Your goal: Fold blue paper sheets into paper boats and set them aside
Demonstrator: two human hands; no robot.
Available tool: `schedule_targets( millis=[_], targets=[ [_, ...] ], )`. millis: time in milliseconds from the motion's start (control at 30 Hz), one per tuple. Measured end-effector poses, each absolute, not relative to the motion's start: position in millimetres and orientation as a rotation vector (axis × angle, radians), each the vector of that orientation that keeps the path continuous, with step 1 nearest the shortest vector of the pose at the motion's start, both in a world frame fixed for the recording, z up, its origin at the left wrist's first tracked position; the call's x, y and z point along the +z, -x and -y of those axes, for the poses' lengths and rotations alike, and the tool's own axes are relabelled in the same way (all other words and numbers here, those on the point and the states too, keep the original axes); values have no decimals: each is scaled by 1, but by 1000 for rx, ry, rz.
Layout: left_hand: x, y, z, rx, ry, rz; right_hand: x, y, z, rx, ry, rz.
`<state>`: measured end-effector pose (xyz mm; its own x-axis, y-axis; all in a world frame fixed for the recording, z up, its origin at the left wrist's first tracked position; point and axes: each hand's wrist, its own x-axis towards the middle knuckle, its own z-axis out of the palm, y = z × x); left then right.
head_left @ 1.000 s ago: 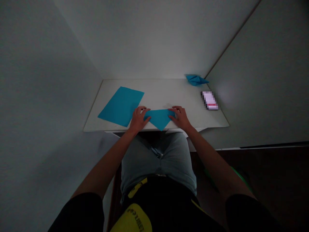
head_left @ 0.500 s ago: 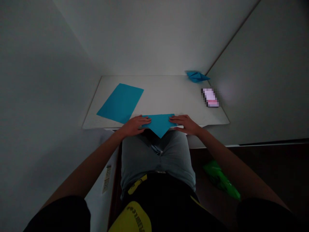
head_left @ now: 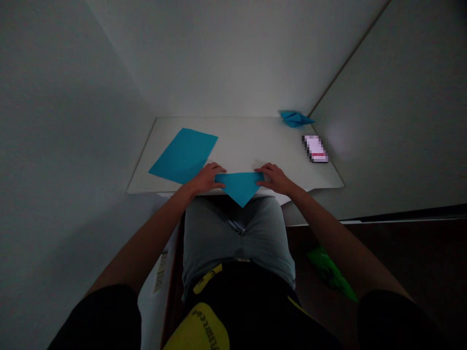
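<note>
A folded sheet of blue paper lies at the table's front edge, its straight fold on the far side and its point hanging over the edge toward me. My left hand grips its left corner, the thumb on the paper and the fingers curled by the far fold. At the right corner my right hand holds it in the same way, thumb nearer me and fingers at the fold. Left of the hands an unfolded blue sheet rests flat, its lower right part close behind my left hand.
On the white table, a folded blue paper figure sits at the back right corner. A phone with a lit, blurred screen lies in front of it. Walls close in behind and at both sides. A green bag is on the floor at right.
Both hands have shifted slightly away from me, from lying flat on the paper's ends to thumbs and fingers at its corners. The folded sheet has hardly moved.
</note>
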<state>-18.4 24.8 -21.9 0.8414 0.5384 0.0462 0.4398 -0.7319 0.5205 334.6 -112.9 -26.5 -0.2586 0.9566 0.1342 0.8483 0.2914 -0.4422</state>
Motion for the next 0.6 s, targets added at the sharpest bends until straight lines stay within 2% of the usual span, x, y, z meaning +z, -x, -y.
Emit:
schedule_targets(
  millis=[333, 600],
  targets=[
    [-37, 9, -44, 194, -2529, -900, -24, -345, 88, 501, 1743, 2283],
    [-36, 16, -19, 352, -2266, -825, -17, -338, 101, 594, 1533, 2235]
  ],
)
